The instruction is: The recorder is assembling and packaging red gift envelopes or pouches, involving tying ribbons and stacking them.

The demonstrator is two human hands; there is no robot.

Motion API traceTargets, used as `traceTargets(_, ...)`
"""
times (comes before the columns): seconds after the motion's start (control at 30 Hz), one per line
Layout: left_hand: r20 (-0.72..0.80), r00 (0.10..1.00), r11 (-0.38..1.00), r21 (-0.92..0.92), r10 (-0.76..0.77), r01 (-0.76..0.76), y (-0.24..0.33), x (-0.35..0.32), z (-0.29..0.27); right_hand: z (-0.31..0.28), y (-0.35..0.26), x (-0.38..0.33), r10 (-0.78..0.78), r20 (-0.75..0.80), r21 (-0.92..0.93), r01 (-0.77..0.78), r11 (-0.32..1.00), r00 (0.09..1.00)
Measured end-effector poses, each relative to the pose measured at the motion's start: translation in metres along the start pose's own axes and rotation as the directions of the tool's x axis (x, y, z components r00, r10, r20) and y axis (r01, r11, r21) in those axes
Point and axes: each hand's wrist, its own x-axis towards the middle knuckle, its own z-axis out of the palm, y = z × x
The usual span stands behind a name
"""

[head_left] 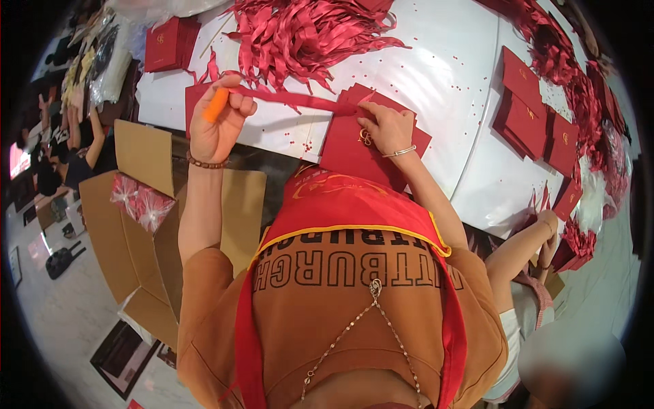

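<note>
My left hand (221,119), an orange sleeve (216,105) over one finger, is raised over the table's near edge and closed on a red ribbon (293,99). The ribbon runs taut to the right, down to a stack of flat red paper pieces with gold print (347,146). At the top of that stack my right hand (390,128) pinches the ribbon's other end between thumb and fingertips. Whether the ribbon passes through a hole there is hidden by the fingers. Another red piece (194,102) lies partly behind my left hand.
A heap of loose red ribbons (306,34) lies on the white table (443,88), with tiny red dots scattered around. Red stacks stand at far left (170,44) and right (524,102). An open cardboard box (129,238) is at my left. Another person's arm (521,255) reaches in at right.
</note>
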Motion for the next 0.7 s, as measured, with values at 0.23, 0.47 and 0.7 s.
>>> traceTargets(0.23,0.380,0.922,-0.201,0.911,0.076,-0.359,-0.042,0.051,-0.007,0.004,-0.014,0.015,0.058,0.105,-0.010,-0.058,0.998,0.993)
traceTargets(0.47,0.277,0.943,-0.302,0.897,-0.185,-0.323,-0.114,0.051,-0.013,-0.012,-0.028,0.012,-0.205,-0.131,-0.272,0.163,0.948,0.970)
traceTargets(0.7,0.344,0.926,-0.180,0.912,-0.154,-0.369,-0.122,0.056,-0.021,-0.022,-0.020,-0.004,0.081,-0.092,0.072,-0.075,0.995,0.992)
